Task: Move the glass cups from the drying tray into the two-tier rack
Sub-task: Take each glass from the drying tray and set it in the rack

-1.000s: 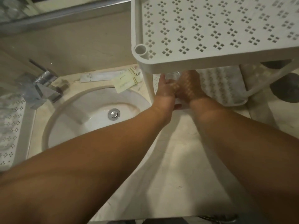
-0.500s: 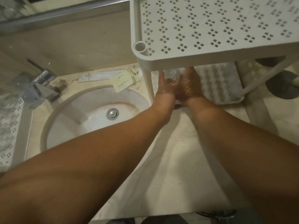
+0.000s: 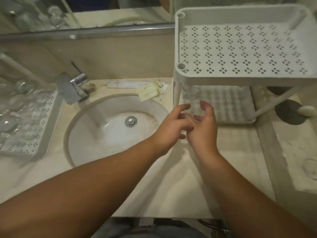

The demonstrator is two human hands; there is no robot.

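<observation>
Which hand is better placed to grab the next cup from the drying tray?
Left, probably. The drying tray with the cups sits at far left beyond the sink; the left hand is nearer it, and both hands look empty.

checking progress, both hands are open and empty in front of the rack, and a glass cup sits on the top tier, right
Not quite. The glass cup sits on the lower tier, at its left end; the top tier is bare. The head view shows it. Both the left hand and right hand are open and empty.
</observation>
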